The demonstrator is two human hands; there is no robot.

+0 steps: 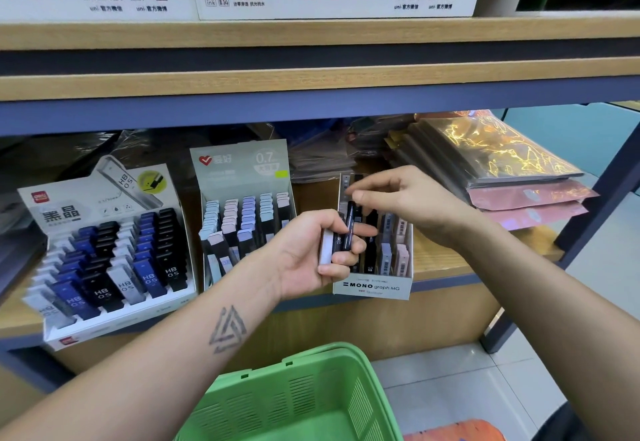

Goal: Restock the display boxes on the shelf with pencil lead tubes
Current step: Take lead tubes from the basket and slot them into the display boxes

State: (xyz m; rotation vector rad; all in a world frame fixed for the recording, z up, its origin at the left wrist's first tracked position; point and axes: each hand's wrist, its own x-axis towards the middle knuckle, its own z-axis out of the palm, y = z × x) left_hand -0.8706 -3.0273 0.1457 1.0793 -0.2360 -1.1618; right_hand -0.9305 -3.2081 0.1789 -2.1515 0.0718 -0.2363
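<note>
1. A small bunch of lead tubes (pixel 337 238) sits in the left hand (pixel 311 250), fingers curled round it, just in front of the MONO box (pixel 372 288) on the shelf (pixel 450 260).
2. Right hand (pixel 394 194) hovers over the box, thumb and fingertips drawn together at the top of one dark tube (pixel 349 213). It looks like a pinch, though contact is hard to confirm.
3. Risk: the bunch is loosely stacked, so pulling one tube could drag its neighbours free.
4. Dropped tubes may miss the green basket (pixel 311 395) below.
5. Neighbouring boxes (pixel 114 232) hold similar tubes, so a mix-up is possible.
</note>
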